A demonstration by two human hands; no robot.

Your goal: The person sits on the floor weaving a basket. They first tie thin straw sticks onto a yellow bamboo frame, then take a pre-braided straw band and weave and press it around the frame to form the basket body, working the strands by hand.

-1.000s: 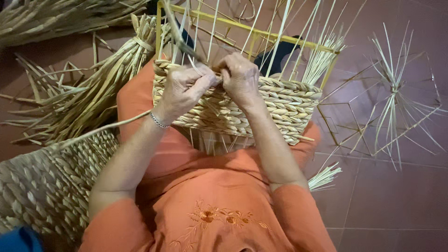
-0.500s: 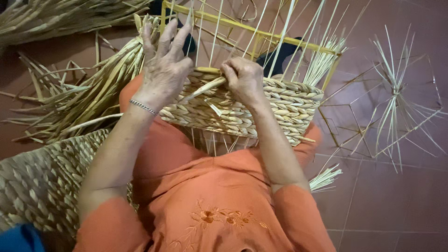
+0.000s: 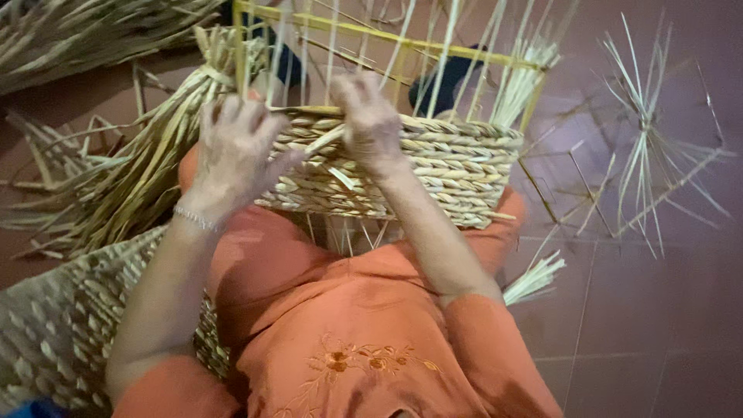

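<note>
Half-woven basket (image 3: 402,166) rested on lap, against orange garment (image 3: 325,325), kept near for reach. Left hand (image 3: 236,151) laid against basket's near left wall, fingers spread, thumb beside loose pale strand (image 3: 325,141); nothing seen gripped. Right hand (image 3: 370,120) set at woven rim, fingers curled among upright stakes (image 3: 433,62); whether strand is pinched cannot be told. Yellow frame (image 3: 387,32) fixed above weave, stakes kept upright by it. Loose reed bundle (image 3: 131,178) left on tiled floor (image 3: 658,325), woven mat (image 3: 54,317) beside left arm.
</note>
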